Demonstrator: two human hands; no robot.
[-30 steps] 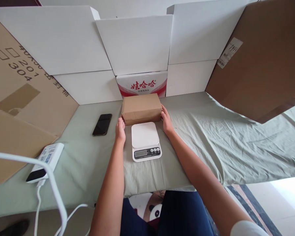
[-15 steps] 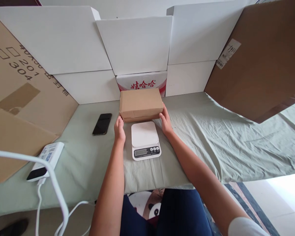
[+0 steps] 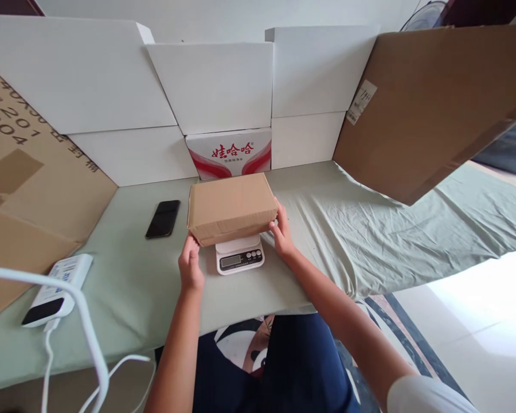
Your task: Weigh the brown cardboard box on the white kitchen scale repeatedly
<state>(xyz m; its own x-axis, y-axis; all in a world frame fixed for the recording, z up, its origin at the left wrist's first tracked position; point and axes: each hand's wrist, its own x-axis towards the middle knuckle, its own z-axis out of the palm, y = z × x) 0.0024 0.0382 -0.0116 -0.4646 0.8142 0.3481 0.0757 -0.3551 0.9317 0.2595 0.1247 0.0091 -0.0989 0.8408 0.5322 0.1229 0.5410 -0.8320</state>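
Observation:
A closed brown cardboard box (image 3: 231, 206) is held over the white digital scale (image 3: 239, 259), covering most of its platform; only the scale's display and buttons show. My left hand (image 3: 190, 267) grips the box's near left corner. My right hand (image 3: 281, 234) grips its right end. Whether the box rests on the scale or hovers just above it I cannot tell.
A black phone (image 3: 163, 218) lies left of the box on the pale green cloth (image 3: 361, 229). A white power bank (image 3: 55, 289) with a white cable sits at the front left. White boxes and brown cardboard sheets wall in the back and sides.
The box was lifted from the cloth behind the scale and brought toward me over the scale's platform. Both hands moved with it. The camera view shifted slightly right.

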